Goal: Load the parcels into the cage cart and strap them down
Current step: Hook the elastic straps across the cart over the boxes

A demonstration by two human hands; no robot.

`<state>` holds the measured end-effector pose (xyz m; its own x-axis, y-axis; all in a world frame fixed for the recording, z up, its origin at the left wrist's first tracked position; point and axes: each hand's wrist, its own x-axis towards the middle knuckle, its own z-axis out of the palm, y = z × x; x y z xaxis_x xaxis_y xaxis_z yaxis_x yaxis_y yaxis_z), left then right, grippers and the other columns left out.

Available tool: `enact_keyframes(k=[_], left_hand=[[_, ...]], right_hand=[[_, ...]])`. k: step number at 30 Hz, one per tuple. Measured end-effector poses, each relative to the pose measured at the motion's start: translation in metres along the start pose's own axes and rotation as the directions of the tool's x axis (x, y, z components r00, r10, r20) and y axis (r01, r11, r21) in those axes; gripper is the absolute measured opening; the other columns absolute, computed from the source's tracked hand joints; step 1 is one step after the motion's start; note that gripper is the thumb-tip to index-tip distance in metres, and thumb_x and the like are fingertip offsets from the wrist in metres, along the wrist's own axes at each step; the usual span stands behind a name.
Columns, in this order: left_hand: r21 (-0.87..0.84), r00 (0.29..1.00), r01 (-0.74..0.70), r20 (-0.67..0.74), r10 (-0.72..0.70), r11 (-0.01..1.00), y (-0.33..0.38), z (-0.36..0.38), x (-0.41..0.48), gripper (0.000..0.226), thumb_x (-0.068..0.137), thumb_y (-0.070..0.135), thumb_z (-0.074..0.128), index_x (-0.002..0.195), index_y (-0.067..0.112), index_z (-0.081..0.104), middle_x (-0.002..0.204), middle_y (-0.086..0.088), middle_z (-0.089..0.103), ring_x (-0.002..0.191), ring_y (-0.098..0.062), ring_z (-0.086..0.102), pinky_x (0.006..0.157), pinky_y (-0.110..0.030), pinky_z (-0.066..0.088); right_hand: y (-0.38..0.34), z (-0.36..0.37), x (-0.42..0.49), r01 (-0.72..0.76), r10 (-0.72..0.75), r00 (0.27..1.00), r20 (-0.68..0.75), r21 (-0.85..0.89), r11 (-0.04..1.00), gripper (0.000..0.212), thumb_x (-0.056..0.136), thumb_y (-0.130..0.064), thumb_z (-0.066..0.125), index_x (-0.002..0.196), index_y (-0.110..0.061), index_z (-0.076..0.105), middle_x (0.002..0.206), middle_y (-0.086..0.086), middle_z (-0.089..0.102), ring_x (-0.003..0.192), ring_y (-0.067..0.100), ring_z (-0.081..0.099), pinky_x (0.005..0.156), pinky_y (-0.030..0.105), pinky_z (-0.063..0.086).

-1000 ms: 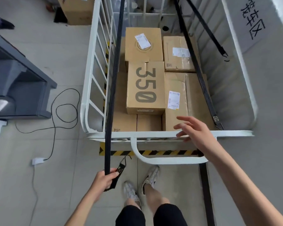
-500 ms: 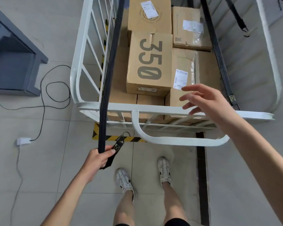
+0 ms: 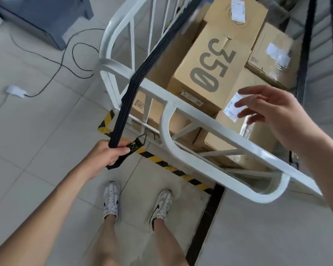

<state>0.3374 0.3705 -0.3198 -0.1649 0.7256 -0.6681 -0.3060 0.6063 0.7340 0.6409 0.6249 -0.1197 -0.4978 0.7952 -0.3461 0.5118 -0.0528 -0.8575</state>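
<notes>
I stand on a floor of pale grey tiles [image 3: 37, 131] with thin grout lines, lit evenly and brightly. A yellow-and-black hazard stripe [image 3: 161, 162] runs across the tiles ahead of my white sneakers [image 3: 111, 200], meeting a dark strip [image 3: 206, 217] that borders a smooth grey floor area [image 3: 267, 237] to my right. At the upper left sits a dark blue-grey cabinet [image 3: 46, 18]. A thin black cable [image 3: 65, 60] loops over the tiles near it to a small white adapter [image 3: 15, 90].
</notes>
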Motion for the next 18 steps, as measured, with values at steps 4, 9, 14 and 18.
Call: enact_keyframes(k=[4,9,14,18], left_hand=[[-0.025,0.999,-0.035,-0.026,0.034,0.999,-0.014,0.010,-0.003,0.026,0.091,0.007,0.067,0.105,0.026,0.078,0.054,0.007,0.024,0.046,-0.008,0.024,0.043,-0.018,0.021],[-0.010,0.987,-0.152,0.052,0.152,0.988,-0.024,0.016,0.009,0.026,0.090,0.020,0.069,0.111,0.033,0.076,0.053,0.010,0.027,0.045,-0.006,0.029,0.043,-0.016,0.027],[-0.002,0.977,-0.215,0.006,0.215,0.977,-0.037,0.017,0.021,0.027,0.088,0.028,0.071,0.115,0.032,0.075,0.054,0.009,0.025,0.046,-0.008,0.028,0.044,-0.016,0.028],[-0.097,0.978,-0.206,-0.042,0.203,0.974,-0.048,0.032,0.020,0.024,0.090,0.020,0.070,0.112,0.029,0.076,0.055,0.007,0.023,0.046,-0.010,0.024,0.043,-0.017,0.025]], right_hand=[[0.007,-0.003,0.015,0.010,-0.010,0.999,0.036,-0.013,1.000,0.024,0.101,-0.006,0.055,0.107,-0.022,0.072,0.098,0.006,0.077,0.080,0.018,0.072,0.070,0.024,0.060],[0.028,-0.015,0.032,0.045,-0.042,0.996,0.083,-0.033,0.998,0.021,0.097,-0.011,0.061,0.104,-0.025,0.075,0.100,0.007,0.076,0.084,0.019,0.072,0.075,0.027,0.061],[0.048,-0.020,0.052,0.090,-0.075,0.988,0.137,-0.112,0.990,0.030,0.099,-0.006,0.058,0.100,-0.029,0.077,0.101,0.004,0.077,0.086,0.016,0.074,0.077,0.025,0.061],[0.053,-0.020,0.067,0.067,-0.040,0.982,0.187,-0.142,0.988,0.025,0.097,-0.007,0.060,0.100,-0.026,0.076,0.101,0.006,0.077,0.085,0.017,0.074,0.075,0.026,0.062]])
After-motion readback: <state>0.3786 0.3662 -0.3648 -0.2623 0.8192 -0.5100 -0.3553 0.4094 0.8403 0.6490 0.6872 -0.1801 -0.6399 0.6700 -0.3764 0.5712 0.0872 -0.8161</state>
